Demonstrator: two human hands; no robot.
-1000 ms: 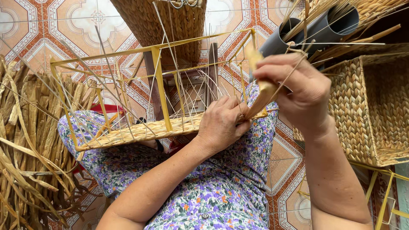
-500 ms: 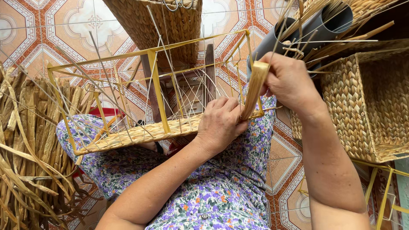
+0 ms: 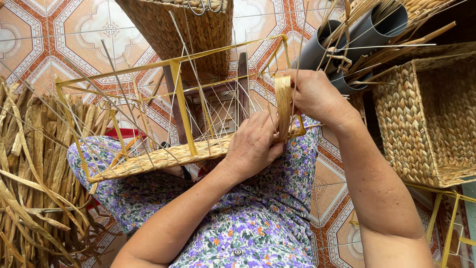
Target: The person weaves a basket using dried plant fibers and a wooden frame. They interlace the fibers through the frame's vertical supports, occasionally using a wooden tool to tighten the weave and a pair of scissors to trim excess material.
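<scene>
A yellow wire basket frame [image 3: 181, 106] rests on my lap, with thin wire spokes sticking up from it. One band of woven straw [image 3: 163, 156] runs along its near lower edge. My left hand [image 3: 253, 144] presses on the right end of that band, fingers bent onto the weave. My right hand [image 3: 315, 94] grips a flat pale straw strand [image 3: 283, 106] and holds it upright at the frame's right corner. The strand's lower end goes down behind my left fingers.
A heap of dried straw [image 3: 34, 168] lies at the left. A finished woven basket [image 3: 431, 119] stands at the right, another woven basket [image 3: 188, 30] at the top. Grey plastic pipes [image 3: 362, 34] lie at the top right. A wooden stool [image 3: 208, 99] shows through the frame on the tiled floor.
My right hand has come down and left, bringing the straw strand from a slant to upright against the frame's right corner. My left hand has stayed on the woven band.
</scene>
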